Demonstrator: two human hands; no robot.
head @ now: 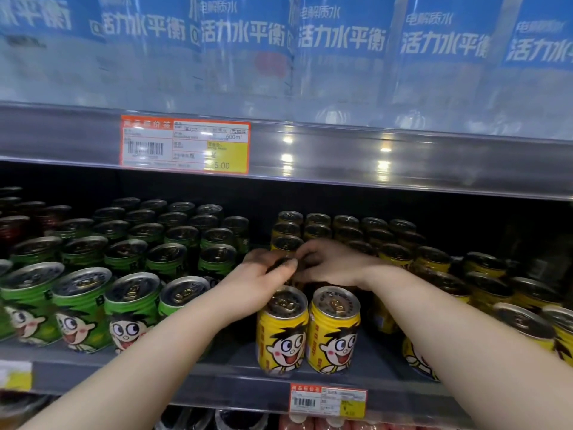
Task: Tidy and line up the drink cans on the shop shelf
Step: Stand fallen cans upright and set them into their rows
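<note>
Both forearms come in low from the bottom corners, left forearm [139, 361] and right forearm [465, 330], and the hands meet just behind the two front yellow cans [282, 333]. The left hand [260, 280] has its fingers curled over the lid of a second-row can [281, 262]. The right hand [333, 265] curls in against it from the other side. Honestly I can't tell if the right one is really gripping or just steadying, since the can's body is hidden behind fingers and the front pair.

So the step in hand looks like seating that can in the yellow block on the shelf [217, 389], right behind the front-left one.

How I'd do it:
- Keep it upright and slide it rather than lift it. The lids all around are packed close, so a tilt would probably knock a neighbour.
- Push it back, not forward. The front pair stands near the shelf lip and a nudge could tip them off.
- Line it up on the column behind the front can, copying the green cans [130, 308] on the left, which sit in neat files.
- Turn the cartoon face outward before letting go.

There's bare shelf to the right of the front pair, so that row likely needs filling next.
</note>
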